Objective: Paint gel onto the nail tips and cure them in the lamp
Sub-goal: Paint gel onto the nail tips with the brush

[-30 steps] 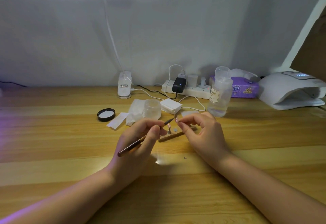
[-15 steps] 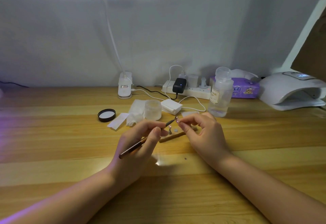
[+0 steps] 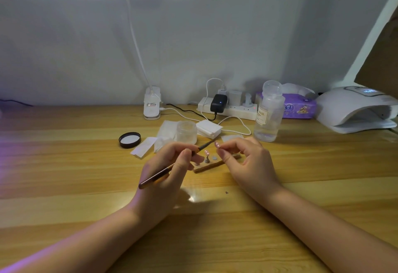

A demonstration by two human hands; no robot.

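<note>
On the left of the wooden desk [image 3: 64, 165]: a black lid [image 3: 129, 140], then paper slips [image 3: 143, 147] and a tissue [image 3: 164, 135] with a frosted jar [image 3: 186, 132] standing on it. Near the middle, left hand [image 3: 165, 171] clamped on a brush [image 3: 172, 166], pinched between thumb and fingers, bristle end pointing up and right toward a pink nail tip [image 3: 217, 143]. Below that, a wooden strip [image 3: 210, 167] lying flat, with one more pink tip [image 3: 207, 153] upright on a small stand [image 3: 207, 160] and a grey round pad [image 3: 214, 157] just beside it. Right hand [image 3: 247, 160] pinching the raised tip between thumb and forefinger, other fingers loosely curled; both hands close together above the strip, not touching each other. Brush end very near the held tip, contact too small to tell. Further right a clear bottle [image 3: 268, 115], a power strip [image 3: 228, 109] behind it, a purple wipes pack [image 3: 299, 108], and at the far right the white lamp [image 3: 355, 111], with nothing visible in its opening. Judged from this: painting in progress, both visible tips already pink, so probably a layer partly done; curing in the lamp not yet done for the held tip. Number of tips remaining impossible to tell. Left to do: finish the coat, set the tip back, carry it to the lamp.
</note>
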